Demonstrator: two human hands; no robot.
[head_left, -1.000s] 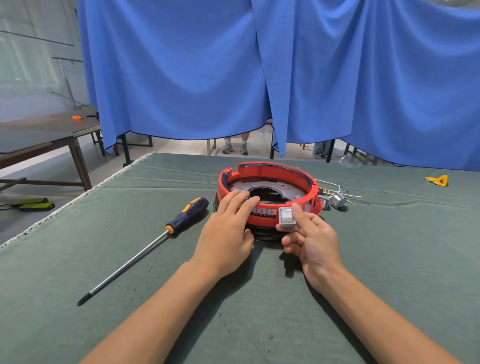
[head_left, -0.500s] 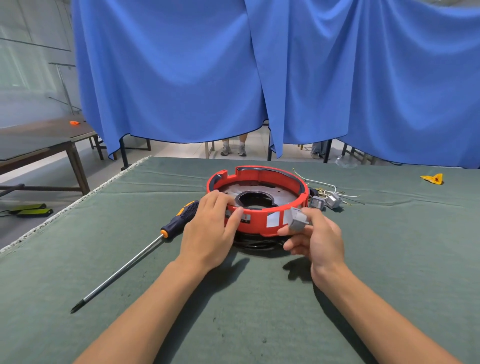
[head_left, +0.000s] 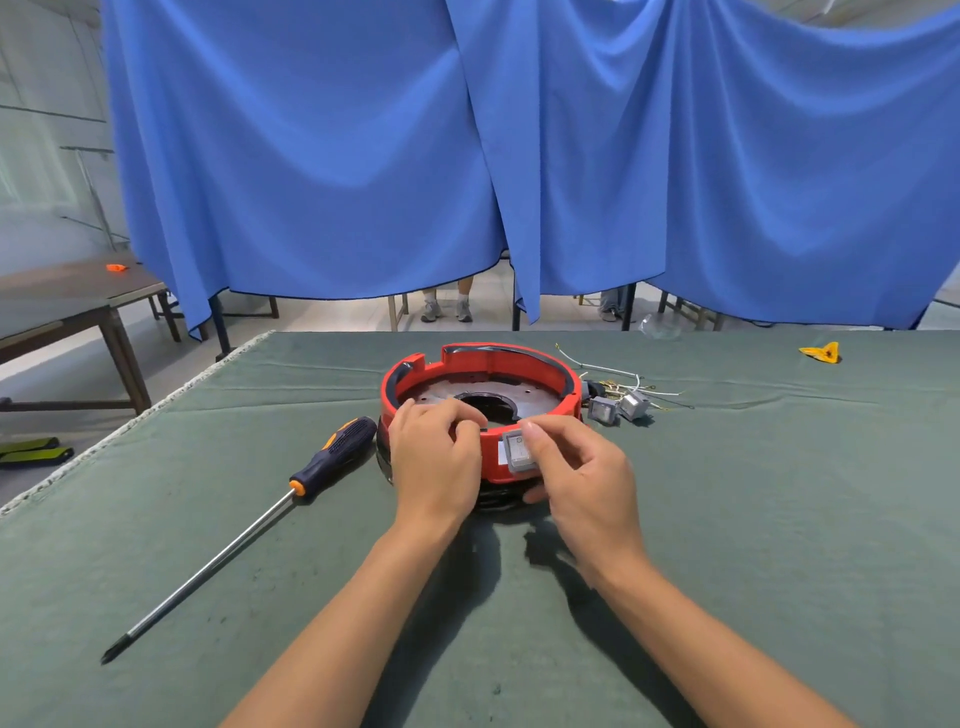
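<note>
A round red housing (head_left: 540, 364) with a dark metal plate and a centre hole inside sits on the green cloth of the table (head_left: 779, 519). My left hand (head_left: 434, 462) grips the housing's near left rim, fingers curled over the edge. My right hand (head_left: 582, 478) pinches a small grey square switch (head_left: 518, 451) against the front wall of the housing, index finger on top and thumb underneath.
A long screwdriver (head_left: 249, 535) with a black and orange handle lies left of the housing. Two more grey switches (head_left: 618, 408) with white wires lie to its right. A yellow scrap (head_left: 821, 352) sits far right. Blue curtains hang behind the table.
My right hand lifted the grey switch off the housing's front, turned it beside the rim, and now holds it back against the front wall. My left hand shifted along the left rim.
</note>
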